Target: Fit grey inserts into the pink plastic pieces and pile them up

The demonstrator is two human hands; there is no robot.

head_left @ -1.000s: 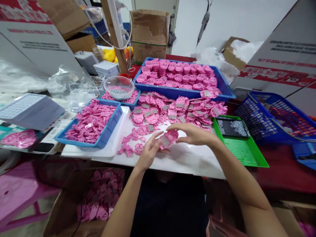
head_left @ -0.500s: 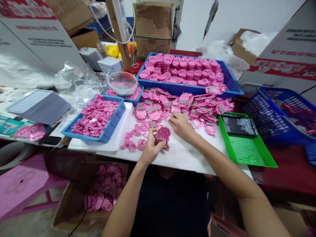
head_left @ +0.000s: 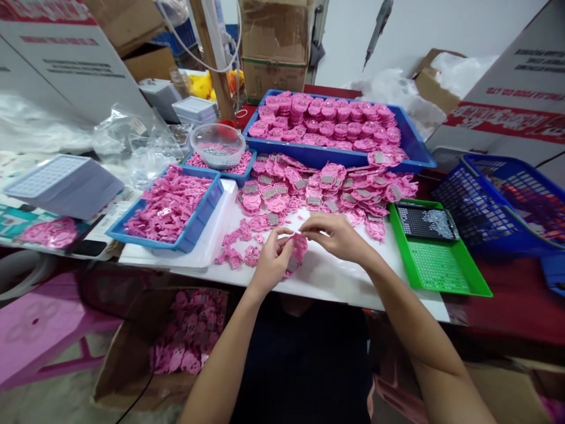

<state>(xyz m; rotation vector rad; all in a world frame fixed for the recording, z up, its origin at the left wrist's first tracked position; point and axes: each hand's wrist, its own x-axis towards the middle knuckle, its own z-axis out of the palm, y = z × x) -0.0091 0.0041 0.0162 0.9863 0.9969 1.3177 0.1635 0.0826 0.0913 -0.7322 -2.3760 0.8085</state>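
Observation:
My left hand [head_left: 272,264] is closed around a pink plastic casing [head_left: 296,257], held tilted above the white work surface. My right hand [head_left: 331,237] has its fingertips pinched together at the casing's upper edge. Whatever sits in that pinch is too small to make out. Just left of my left hand lie loose small pink parts [head_left: 230,254]. Behind both hands spreads a heap of pink casings [head_left: 326,182], many with grey rectangular patches.
Behind the heap stands a blue tray [head_left: 415,138] of stacked pink pieces. At left are a blue bin [head_left: 188,238] of pink parts and a clear bowl [head_left: 218,147]. At right are a green tray [head_left: 479,282] and a blue basket [head_left: 477,206]. A screwdriver [head_left: 378,32] hangs above.
My right hand has moved from the white surface near the heap to the casing's upper edge. My left hand has turned the casing, so a different side shows.

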